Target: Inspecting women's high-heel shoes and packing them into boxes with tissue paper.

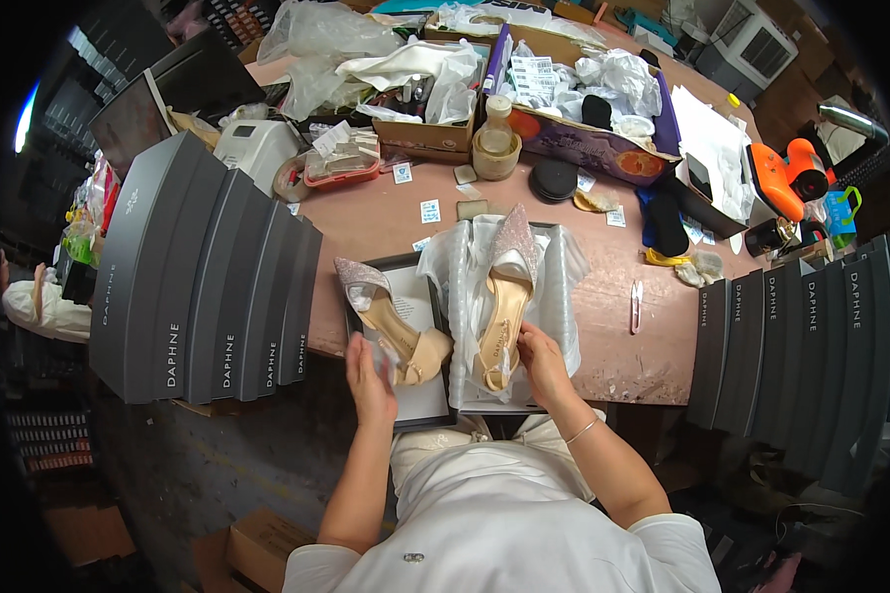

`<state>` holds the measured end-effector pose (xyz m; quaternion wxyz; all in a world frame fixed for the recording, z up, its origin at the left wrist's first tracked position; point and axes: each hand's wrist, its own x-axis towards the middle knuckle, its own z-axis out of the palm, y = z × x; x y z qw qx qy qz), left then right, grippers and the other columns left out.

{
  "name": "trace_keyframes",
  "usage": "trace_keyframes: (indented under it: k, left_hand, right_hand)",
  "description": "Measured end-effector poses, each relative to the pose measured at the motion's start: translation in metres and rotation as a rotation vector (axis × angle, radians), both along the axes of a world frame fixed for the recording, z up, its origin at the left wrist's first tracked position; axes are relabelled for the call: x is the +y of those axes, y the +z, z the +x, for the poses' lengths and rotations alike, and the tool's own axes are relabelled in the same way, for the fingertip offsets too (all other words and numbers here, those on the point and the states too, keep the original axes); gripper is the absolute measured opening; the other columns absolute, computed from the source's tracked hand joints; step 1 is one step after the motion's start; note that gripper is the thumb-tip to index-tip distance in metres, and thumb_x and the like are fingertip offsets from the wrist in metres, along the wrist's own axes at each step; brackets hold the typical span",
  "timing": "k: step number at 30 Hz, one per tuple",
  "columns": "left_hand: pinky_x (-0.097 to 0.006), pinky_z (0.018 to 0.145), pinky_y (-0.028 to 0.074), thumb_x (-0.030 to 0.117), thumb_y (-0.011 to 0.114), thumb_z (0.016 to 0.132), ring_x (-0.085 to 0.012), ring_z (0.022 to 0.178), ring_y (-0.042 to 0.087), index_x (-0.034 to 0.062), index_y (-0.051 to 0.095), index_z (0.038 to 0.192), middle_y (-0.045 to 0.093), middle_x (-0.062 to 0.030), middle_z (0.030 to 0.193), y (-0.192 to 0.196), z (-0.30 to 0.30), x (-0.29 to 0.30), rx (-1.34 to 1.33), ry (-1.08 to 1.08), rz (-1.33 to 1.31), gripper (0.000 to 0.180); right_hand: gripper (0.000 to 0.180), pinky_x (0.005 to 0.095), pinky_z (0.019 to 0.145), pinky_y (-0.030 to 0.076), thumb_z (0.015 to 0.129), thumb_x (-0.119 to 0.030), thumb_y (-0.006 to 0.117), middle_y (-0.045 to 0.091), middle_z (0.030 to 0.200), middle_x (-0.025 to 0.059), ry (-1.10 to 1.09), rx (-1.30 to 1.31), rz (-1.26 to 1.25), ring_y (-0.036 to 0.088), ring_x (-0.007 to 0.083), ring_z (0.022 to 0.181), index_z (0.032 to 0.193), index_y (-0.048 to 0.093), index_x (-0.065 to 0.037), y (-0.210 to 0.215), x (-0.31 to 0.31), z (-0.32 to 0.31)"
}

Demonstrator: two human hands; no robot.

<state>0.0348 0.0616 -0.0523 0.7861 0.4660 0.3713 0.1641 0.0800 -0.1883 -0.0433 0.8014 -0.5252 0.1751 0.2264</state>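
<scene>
Two pointed shoes with glittery pink toes and beige insoles lie in front of me, toes pointing away. The right-hand shoe (505, 316) rests on white wrapping in an open shoe box (462, 381). My right hand (547, 368) grips its heel end from the right side. The left shoe (391, 324) lies tilted over the dark-edged box lid (427, 403), its block heel turned right. Beside its heel end is my left hand (371, 385), fingers stretched upward and apart. A translucent scrap shows by those fingertips; whether they touch it is unclear.
Stacked dark grey shoe boxes stand at left (203, 287) and right (811, 346). A white-handled small tool (636, 307) lies right of the box. Farther back are a bottle in a jar (496, 143), a round black tin (554, 181) and a purple carton (588, 146) of crumpled paper.
</scene>
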Motion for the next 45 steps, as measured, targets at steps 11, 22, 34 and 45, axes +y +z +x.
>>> trace_keyframes:
  k: [11,22,34,45]
  left_hand:
    - [-0.031,0.076,0.055,0.018,0.05,0.099,-0.0175,0.087,0.064,0.001,0.05,0.126,0.063,-0.0092,0.106,0.004,0.008,0.006,-0.131,-0.257,-0.19,0.032]
    - [-0.027,0.081,0.053,0.016,0.046,0.099,-0.0124,0.094,0.064,-0.0005,0.045,0.134,0.063,-0.0078,0.112,0.112,-0.029,-0.039,-0.292,-0.454,-0.156,0.038]
    - [-0.027,0.085,0.051,0.019,0.046,0.099,-0.0132,0.098,0.062,-0.0022,0.045,0.133,0.063,-0.0082,0.112,0.095,-0.051,-0.048,-0.308,-0.495,-0.085,0.04]
    - [-0.031,0.086,0.051,0.028,0.028,0.101,-0.0187,0.098,0.062,-0.0056,0.035,0.14,0.059,-0.0152,0.119,0.102,-0.044,-0.045,-0.246,-0.555,-0.259,0.052]
  right_hand:
    - [0.039,0.0243,0.084,0.045,0.094,-0.007,0.053,0.063,0.109,0.0054,0.04,-0.086,-0.115,0.058,0.01,0.096,0.132,0.048,0.002,-0.003,0.009,0.008]
    - [0.042,0.0268,0.092,0.046,0.093,-0.006,0.059,0.062,0.117,0.008,0.081,-0.336,0.168,0.058,0.0131,0.105,0.132,0.047,0.003,0.082,0.003,-0.053]
    - [0.047,0.0287,0.092,0.048,0.092,-0.006,0.061,0.061,0.121,0.0096,0.079,-0.35,0.183,0.058,0.0147,0.109,0.135,0.046,0.003,0.071,-0.012,-0.088]
    - [0.051,0.0276,0.095,0.045,0.095,-0.006,0.057,0.06,0.12,0.0108,0.1,-0.372,0.083,0.057,0.0146,0.11,0.141,0.038,0.002,0.074,-0.011,-0.084]
